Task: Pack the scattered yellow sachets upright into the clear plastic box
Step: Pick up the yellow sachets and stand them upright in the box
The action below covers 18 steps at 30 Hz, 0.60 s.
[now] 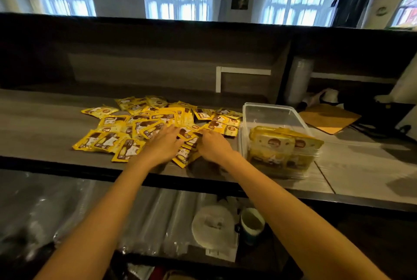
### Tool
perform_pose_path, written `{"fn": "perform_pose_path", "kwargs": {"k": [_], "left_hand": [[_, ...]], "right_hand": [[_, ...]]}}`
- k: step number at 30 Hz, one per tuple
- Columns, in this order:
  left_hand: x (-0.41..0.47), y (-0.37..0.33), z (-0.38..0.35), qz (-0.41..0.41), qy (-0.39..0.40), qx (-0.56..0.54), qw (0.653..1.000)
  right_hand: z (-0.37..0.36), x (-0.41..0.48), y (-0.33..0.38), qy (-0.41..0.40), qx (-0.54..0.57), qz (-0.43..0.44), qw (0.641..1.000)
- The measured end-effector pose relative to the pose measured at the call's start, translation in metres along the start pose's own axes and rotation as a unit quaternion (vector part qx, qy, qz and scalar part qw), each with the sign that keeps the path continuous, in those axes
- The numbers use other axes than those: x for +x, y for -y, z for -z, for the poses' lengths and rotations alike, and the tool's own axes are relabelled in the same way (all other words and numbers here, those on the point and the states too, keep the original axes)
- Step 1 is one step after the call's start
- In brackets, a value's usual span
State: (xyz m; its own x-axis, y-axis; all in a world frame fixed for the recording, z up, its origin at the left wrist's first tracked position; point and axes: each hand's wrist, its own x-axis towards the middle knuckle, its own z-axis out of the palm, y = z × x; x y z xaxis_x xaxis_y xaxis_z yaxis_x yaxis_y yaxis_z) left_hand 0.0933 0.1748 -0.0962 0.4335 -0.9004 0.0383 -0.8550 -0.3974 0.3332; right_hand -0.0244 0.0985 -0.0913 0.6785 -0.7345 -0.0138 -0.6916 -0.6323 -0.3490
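Many yellow sachets (126, 126) lie scattered flat over the grey wooden counter (40, 121). To their right stands the clear plastic box (268, 112), with several sachets (282, 144) packed upright at its near end. My left hand (163, 144) lies palm down on the pile, fingers spread. My right hand (212, 144) rests just beside it, fingers curled onto a few sachets at the near edge of the pile; whether it grips them I cannot tell.
A raised dark wall (158, 54) backs the counter. A wooden board (329, 119) lies right of the box, with dark items beyond it. Below the counter edge are sleeves of plastic cups (153, 218), a white lid stack (212, 225) and a cup (251, 223).
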Motion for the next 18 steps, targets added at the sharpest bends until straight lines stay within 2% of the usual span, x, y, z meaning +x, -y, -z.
{"fn": "perform_pose_path", "kwargs": {"k": [3, 5, 9, 11, 14, 18], "left_hand": [[0.011, 0.004, -0.014, -0.037, 0.04, 0.055, 0.997], [0.018, 0.005, -0.016, -0.039, 0.039, 0.05, 0.997], [0.03, -0.006, -0.01, -0.04, -0.087, 0.04, 0.995], [0.037, -0.008, -0.014, -0.019, -0.112, 0.004, 0.994], [0.049, -0.007, -0.02, 0.015, -0.08, -0.011, 0.997], [0.06, -0.006, -0.017, 0.04, -0.019, -0.017, 0.999]], "right_hand": [[-0.003, 0.0, -0.006, -0.005, -0.007, -0.011, 1.0], [0.001, -0.002, -0.011, -0.027, -0.013, -0.005, 1.0], [0.002, 0.001, -0.017, -0.069, -0.01, -0.03, 0.997], [-0.001, 0.007, -0.018, -0.095, -0.004, -0.055, 0.994], [-0.006, 0.013, -0.018, -0.126, -0.007, -0.083, 0.989], [-0.006, 0.021, -0.018, -0.097, -0.056, -0.098, 0.989]]}}
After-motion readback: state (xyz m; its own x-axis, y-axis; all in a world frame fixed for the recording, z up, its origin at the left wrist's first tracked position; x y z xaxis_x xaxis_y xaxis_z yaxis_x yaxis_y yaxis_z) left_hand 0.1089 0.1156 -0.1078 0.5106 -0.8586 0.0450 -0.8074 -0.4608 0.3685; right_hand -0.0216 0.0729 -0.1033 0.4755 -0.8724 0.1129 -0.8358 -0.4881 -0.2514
